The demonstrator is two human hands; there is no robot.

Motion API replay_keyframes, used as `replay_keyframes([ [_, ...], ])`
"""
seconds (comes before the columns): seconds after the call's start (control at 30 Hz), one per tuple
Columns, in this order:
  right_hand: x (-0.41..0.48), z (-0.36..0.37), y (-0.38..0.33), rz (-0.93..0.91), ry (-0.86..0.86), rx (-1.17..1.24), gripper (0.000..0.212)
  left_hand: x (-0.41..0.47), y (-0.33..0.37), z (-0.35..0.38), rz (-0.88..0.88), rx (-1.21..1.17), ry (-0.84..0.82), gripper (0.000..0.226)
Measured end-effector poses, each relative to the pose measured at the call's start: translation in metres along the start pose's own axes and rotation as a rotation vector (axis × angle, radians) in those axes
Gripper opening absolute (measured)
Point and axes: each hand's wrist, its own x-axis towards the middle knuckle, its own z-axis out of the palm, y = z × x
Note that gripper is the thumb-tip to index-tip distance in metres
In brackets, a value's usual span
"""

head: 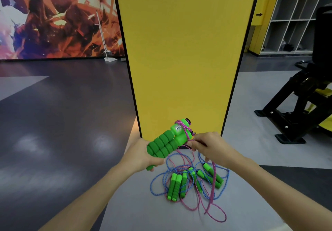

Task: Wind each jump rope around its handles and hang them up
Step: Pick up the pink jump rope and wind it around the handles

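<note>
Rising just ahead of both hands, a yellow panel [183, 50] fills the middle of the view, with grey floor [136, 209] below them and a black bench [296, 104] well off to the right. No hook or rack for hanging shows. Beneath the hands lies the pile [190, 178] of other ropes, green grips tangled in blue and pink line. The left hand [138, 155] grips a pair of green handles [167, 144] by their lower ends. Their long axis slants up and forward, away from the left hand and toward the panel, which puts their tops just beside the right hand [208, 146]. That hand pinches the pink cord [183, 128], which crosses the tops in a few turns and then drops past the right hand to the floor. The right hand is nearer the loose run, so the next turn likely falls to it, carried round that slanted axis. A small shiny label [178, 128] on one handle top is too blurred to read, and the only other mark is a black arrow [258, 14] far right.
</note>
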Motion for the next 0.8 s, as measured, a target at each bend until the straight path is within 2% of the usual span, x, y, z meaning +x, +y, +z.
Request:
replay_keyframes([
  [0.23, 0.004, -0.025, -0.016, -0.034, 0.014, -0.021, 0.038, 0.007, 0.005, -0.004, 0.033, 0.303, 0.013, 0.019],
  [0.43, 0.023, -0.047, -0.023, -0.125, 0.082, -0.161, 0.053, 0.009, 0.011, -0.004, 0.065, 0.452, -0.045, 0.046],
  [0.53, 0.037, -0.052, -0.022, -0.149, 0.092, -0.210, 0.056, 0.005, 0.021, -0.004, 0.112, 0.416, -0.122, 0.029],
  [0.7, 0.056, -0.056, -0.021, -0.126, -0.059, -0.139, 0.054, 0.003, 0.024, -0.013, 0.167, 0.359, -0.164, 0.025],
  [0.8, 0.061, -0.054, -0.015, -0.087, -0.176, 0.016, 0.046, 0.005, 0.020, -0.016, 0.195, 0.339, -0.193, 0.025],
])
